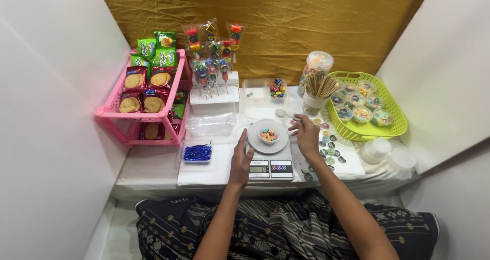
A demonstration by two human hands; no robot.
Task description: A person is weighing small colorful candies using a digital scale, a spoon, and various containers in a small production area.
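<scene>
A small white cup of coloured candies (268,135) sits on the round platform of a kitchen scale (270,168) at the middle of the white table. My left hand (240,160) rests at the left edge of the scale, fingers loosely apart, holding nothing. My right hand (306,135) is to the right of the cup and grips a metal spoon (282,113) whose bowl points back and left, above the table behind the scale. A clear box with coloured candies (277,89) stands further back.
A pink rack of biscuit and snack packets (148,94) stands at the left. Candy skewers in wrappers (212,56) stand on a white block. A green basket of filled cups (365,107), a stick holder (316,94), round stickers (329,145), blue twist ties (197,152) and empty lidded cups (380,150) surround the scale.
</scene>
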